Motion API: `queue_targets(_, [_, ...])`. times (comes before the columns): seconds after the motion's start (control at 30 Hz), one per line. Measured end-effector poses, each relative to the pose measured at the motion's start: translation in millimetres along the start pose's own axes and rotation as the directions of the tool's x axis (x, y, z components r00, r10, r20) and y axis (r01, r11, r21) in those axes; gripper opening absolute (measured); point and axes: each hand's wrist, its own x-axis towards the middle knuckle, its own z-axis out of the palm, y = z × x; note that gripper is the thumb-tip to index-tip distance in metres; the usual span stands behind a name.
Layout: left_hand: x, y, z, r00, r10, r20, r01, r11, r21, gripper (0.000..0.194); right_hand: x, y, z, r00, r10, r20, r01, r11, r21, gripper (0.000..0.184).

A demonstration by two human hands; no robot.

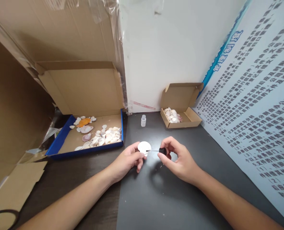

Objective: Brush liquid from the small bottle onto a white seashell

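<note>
White, rounded shell [143, 146] pinched in the left hand [130, 159], near the middle of the view, above a dark grey mat [142, 204]. At its 3 o'clock, the right hand [179, 159] grips a black cap [162, 151] between thumb and fingers, its thin applicator [154, 150] pointing at the shell; whether the tip touches is unclear. A small labelled bottle [143, 121] stands at 12 o'clock. Toward 9 o'clock, a blue-walled cardboard box [84, 152], lid raised, holds many shells. At 2 o'clock, a smaller open cardboard box [185, 124] holds pale shells.
</note>
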Motion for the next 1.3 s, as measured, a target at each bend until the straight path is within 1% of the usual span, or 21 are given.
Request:
queue_targets(0.07, [0.2,-0.5,0.4,1.000,0.010,-0.002,-0.010,1.000,0.016,0.017,0.9,-0.1,-0.4,0.998,0.020,-0.055,-0.021,0.999,-0.025,0.013])
queue_targets(0.13, [0.9,-1.6,0.0,1.000,0.018,0.004,-0.018,0.999,0.032,0.017,1.1,0.1,-1.1,0.997,0.013,-0.077,-0.012,1.000,0.012,0.013])
queue_targets(0.2, [2.1,-3.2,-1.1,1.000,0.023,0.015,-0.024,0.999,0.049,0.019,0.7,0.4,-1.5,0.999,0.000,-0.035,0.003,0.997,0.071,0.012])
queue_targets(0.27, [3.3,-4.9,-2.8,0.999,0.030,0.028,-0.031,0.997,0.070,0.022,0.3,0.8,-1.3,1.000,0.007,0.003,-0.007,0.997,0.078,0.013])
queue_targets(0.33, [4.0,-6.1,-4.2,0.999,0.036,0.040,-0.040,0.995,0.094,0.024,0.2,1.2,-0.9,1.000,0.026,-0.007,-0.026,0.999,0.039,0.012])
queue_targets(0.4, [3.9,-6.4,-5.0,0.998,0.043,0.048,-0.048,0.992,0.115,0.025,0.1,1.4,-0.8,0.999,0.024,-0.036,-0.023,0.999,0.033,0.012])
queue_targets(0.53, [2.4,-4.5,-3.8,0.997,0.045,0.063,-0.053,0.988,0.143,0.028,-0.8,1.7,-1.4,1.000,0.011,0.013,-0.012,0.996,0.087,0.013])
queue_targets(0.63, [1.8,-2.8,-2.3,0.998,0.035,0.057,-0.043,0.986,0.159,0.029,-1.3,2.2,-1.9,0.999,0.032,-0.012,-0.032,0.999,0.038,0.013])
queue_targets(0.7, [1.9,-2.3,-2.1,0.998,0.031,0.061,-0.041,0.986,0.164,0.029,-1.0,2.2,-2.2,0.999,0.023,-0.027,-0.021,0.999,0.050,0.013])
queue_targets(0.8, [2.2,-2.6,-2.7,0.997,0.027,0.072,-0.039,0.985,0.170,0.030,-0.2,1.5,-2.1,1.000,0.010,0.018,-0.012,0.996,0.086,0.013])
queue_targets(0.93, [2.1,-3.0,-2.9,0.997,0.027,0.065,-0.038,0.984,0.172,0.031,-0.2,0.8,-2.1,1.000,0.030,-0.010,-0.029,0.999,0.025,0.014])
queue_targets(1.03, [2.0,-2.2,-2.2,0.997,0.024,0.070,-0.037,0.982,0.187,0.031,-1.0,0.6,-2.4,1.000,0.004,0.018,-0.005,0.996,0.086,0.012])
queue_targets(1.1, [2.1,-1.5,-1.6,0.997,0.024,0.079,-0.040,0.979,0.201,0.031,-1.4,0.9,-2.4,1.000,0.003,0.028,-0.005,0.997,0.074,0.012])
queue_targets(1.2, [2.3,-0.9,-1.0,0.996,0.024,0.086,-0.041,0.976,0.213,0.030,-1.4,1.6,-2.2,1.000,0.017,-0.009,-0.016,0.999,0.030,0.013])
queue_targets(1.3, [1.8,-0.5,-0.5,0.995,0.017,0.094,-0.037,0.975,0.218,0.030,-1.1,2.0,-2.0,1.000,0.003,0.014,-0.004,0.997,0.081,0.013])
